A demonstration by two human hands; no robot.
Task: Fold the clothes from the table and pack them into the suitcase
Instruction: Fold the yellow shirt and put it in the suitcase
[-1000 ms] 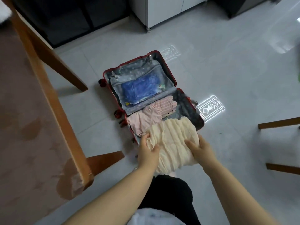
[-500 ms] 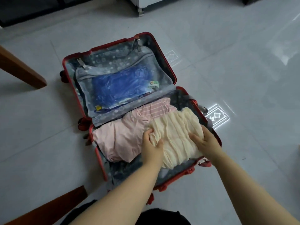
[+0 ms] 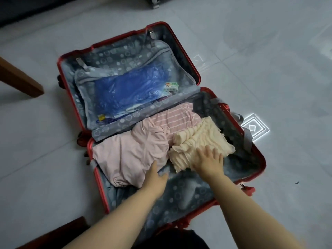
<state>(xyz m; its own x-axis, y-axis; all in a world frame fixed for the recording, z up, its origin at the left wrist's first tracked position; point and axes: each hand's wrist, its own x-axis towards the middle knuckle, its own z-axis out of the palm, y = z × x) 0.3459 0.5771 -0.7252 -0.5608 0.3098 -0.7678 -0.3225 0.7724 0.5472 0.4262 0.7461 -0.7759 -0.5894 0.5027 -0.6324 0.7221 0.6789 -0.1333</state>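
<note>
Bare lining point(image 3: 188, 191) along the suitcase's point(image 3: 116, 54) near edge leaves room; the pink garment point(image 3: 129, 155) and cream garment point(image 3: 201, 139) crowd that half's far side.

suitcase point(image 3: 186, 49) red, grey circle-print lining | garments: cream point(image 3: 201, 141), plain pink point(image 3: 129, 155), pink-striped point(image 3: 177, 117)

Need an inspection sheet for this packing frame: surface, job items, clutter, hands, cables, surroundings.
Surface: grey tiled floor; suitcase lies open on it.
Job's things: cream garment, pink garment and striped garment lie in the suitcase's near half.
Clutter: blue bag and small box behind the lid's mesh; dark speck on floor.
Hands: right hand flat on cream garment; left hand touches pink garment's near edge.
Cables: nothing seen.
Surroundings: wooden table leg at left.
</note>
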